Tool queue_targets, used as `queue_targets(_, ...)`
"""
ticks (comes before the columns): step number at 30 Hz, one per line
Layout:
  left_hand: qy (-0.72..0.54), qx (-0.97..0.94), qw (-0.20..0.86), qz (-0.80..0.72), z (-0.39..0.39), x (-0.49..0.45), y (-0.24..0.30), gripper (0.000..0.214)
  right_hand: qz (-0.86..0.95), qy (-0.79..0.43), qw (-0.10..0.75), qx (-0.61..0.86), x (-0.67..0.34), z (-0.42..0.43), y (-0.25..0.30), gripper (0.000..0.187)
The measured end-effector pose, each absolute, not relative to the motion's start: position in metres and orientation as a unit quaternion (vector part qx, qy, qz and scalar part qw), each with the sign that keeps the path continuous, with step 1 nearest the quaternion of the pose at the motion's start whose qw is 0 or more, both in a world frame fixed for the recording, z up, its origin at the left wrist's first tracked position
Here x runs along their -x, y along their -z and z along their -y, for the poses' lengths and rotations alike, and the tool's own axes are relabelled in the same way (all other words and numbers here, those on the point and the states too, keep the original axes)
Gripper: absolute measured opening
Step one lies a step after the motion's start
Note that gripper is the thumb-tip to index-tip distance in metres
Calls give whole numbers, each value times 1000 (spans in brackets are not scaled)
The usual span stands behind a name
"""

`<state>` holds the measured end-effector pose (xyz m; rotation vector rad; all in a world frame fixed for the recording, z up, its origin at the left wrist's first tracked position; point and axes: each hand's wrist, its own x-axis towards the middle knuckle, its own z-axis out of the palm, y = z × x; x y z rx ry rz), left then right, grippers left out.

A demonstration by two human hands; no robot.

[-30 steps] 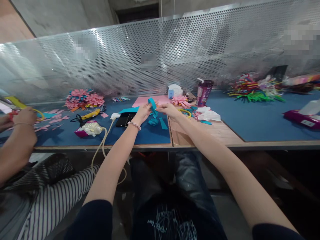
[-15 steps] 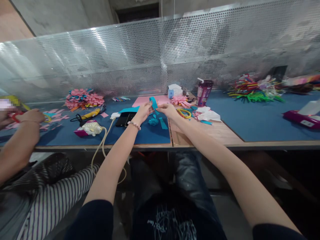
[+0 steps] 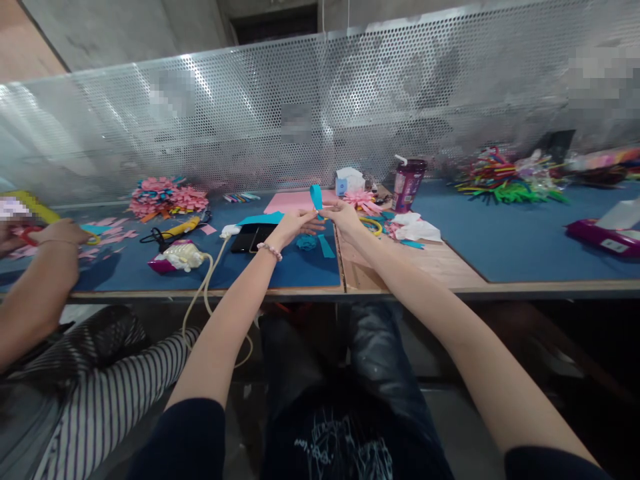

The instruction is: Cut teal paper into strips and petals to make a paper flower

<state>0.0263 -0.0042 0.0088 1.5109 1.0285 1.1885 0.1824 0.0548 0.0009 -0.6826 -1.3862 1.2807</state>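
Observation:
A bright blue paper strip [image 3: 316, 195], bent into an upright loop, is pinched at its lower end between both hands. My left hand [image 3: 296, 225], with a beaded bracelet at the wrist, closes thumb and finger on its left side. From the right, my right hand [image 3: 344, 218] pinches the same end, and the fingertips of the two hands meet. Below them on the blue mat lie a blue paper flower [image 3: 307, 243] and a flat blue paper piece [image 3: 327, 247]. A blue paper sheet [image 3: 260, 219] and a black phone [image 3: 247, 240] lie left of my left hand.
Yellow-handled scissors [image 3: 373, 227], crumpled tissue [image 3: 417, 228] and a purple cup with straw [image 3: 409, 185] stand or lie to the right. Leftward are a yellow glue gun [image 3: 181, 229] and a tape dispenser [image 3: 177, 257] near a cord. A co-worker's hand [image 3: 65, 231] holds scissors at far left.
Both hands have shifted slightly right and closer together. The blue strip's loop now stands more upright and narrower, its lower end pinched between the fingertips.

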Motion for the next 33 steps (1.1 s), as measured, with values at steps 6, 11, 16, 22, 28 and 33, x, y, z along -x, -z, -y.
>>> queue_targets(6,-482,-622,453,-420,4,-26,-8,27,587,-533,537,286,-183,-55,1,44)
queue_targets(11,-492,-619,449,-415,0,-21,-5,26,655,-444,529,306,-185,-55,1,42)
queue_targets(16,-540,-568,474,-401,-5,-15,-6,19,825,-71,499,255,-203,-49,-10,40)
queue_targets(22,-526,-530,526,-407,-4,-13,-10,12,879,93,417,210,-216,-40,-21,32)
queue_targets(28,-506,-522,558,-400,0,-11,-14,7,897,124,386,177,-215,-36,-24,31)
queue_targets(33,-523,-520,534,-413,-1,-10,-17,17,883,74,428,179,-210,-35,-23,27)
